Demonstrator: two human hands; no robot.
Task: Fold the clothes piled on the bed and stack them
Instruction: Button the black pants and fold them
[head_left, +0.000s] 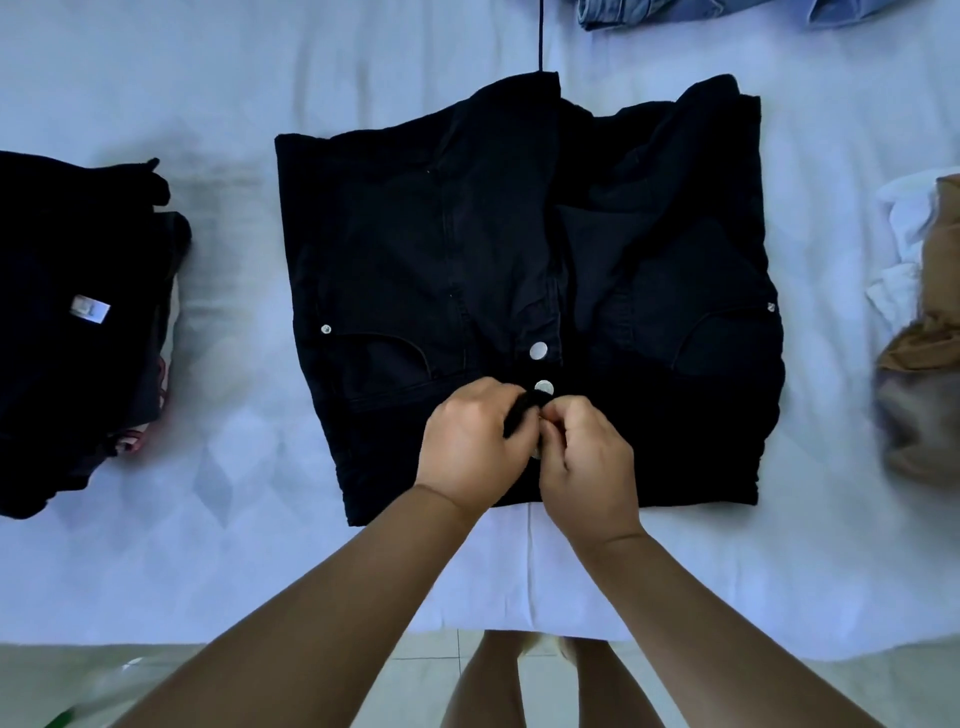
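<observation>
Black jeans, unreadable white label

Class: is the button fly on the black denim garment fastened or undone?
Partly undone: black denim garment shows two silver buttons exposed; both hands, left hand, right hand, pinch the waistband.

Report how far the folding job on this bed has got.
Done: a folded dark stack lies at left. In hand: left hand and right hand pinch the waistband of the black jeans, at its buttons. Left: brown and white clothes at right, blue denim at the top.
</observation>
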